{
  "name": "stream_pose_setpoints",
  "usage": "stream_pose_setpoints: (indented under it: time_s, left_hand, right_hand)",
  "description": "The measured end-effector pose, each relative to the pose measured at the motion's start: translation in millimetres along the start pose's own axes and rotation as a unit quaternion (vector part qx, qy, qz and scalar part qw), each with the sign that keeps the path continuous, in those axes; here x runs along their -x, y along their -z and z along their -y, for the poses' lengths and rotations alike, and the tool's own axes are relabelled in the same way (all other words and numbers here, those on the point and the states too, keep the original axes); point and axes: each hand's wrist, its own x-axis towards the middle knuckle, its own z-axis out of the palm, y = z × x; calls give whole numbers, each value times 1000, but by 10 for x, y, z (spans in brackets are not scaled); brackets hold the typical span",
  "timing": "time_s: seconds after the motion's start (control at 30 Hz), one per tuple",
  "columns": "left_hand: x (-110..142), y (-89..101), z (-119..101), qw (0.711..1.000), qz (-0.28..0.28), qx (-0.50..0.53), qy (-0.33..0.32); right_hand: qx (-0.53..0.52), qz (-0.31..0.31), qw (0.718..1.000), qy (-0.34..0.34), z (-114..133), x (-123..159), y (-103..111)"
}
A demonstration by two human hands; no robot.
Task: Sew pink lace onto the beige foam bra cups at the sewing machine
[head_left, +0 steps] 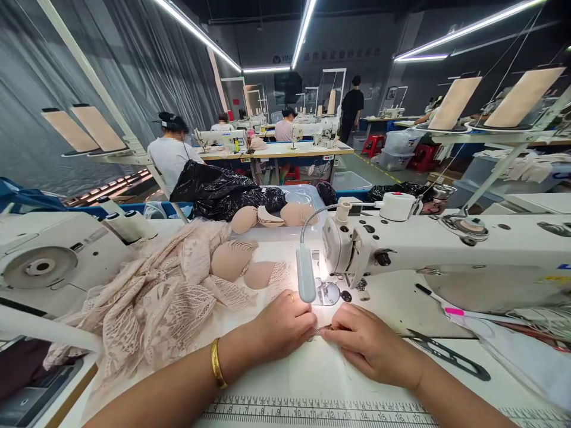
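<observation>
My left hand (285,324) and my right hand (366,342) rest close together on the white sewing table (312,374), fingers curled. Between their fingertips they pinch a small thin strip of material (325,329), too small to name. Just beyond them is the needle plate (328,292) of a white sewing machine (446,249), lit by a small lamp (306,274). A heap of beige lace fabric (165,297) lies left of my left hand. Beige padded cups (232,260) sit on it.
More padded cups (272,215) and a black plastic bag (218,191) lie behind. A black thread snipper (446,353) lies right of my right hand. A printed ruler (321,411) runs along the table's near edge. Other people sit at machines further back.
</observation>
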Motion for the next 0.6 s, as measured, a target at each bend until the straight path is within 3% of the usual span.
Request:
stream_pose_setpoints:
  time_s: [0.4,0.6]
  left_hand:
    - [2,29,1,996,45,68,18]
    - [-15,-5,17,996,29,79,16]
  right_hand:
    - [-11,23,1000,1,24,-12,41]
    - [8,8,999,-39,9,-16,8]
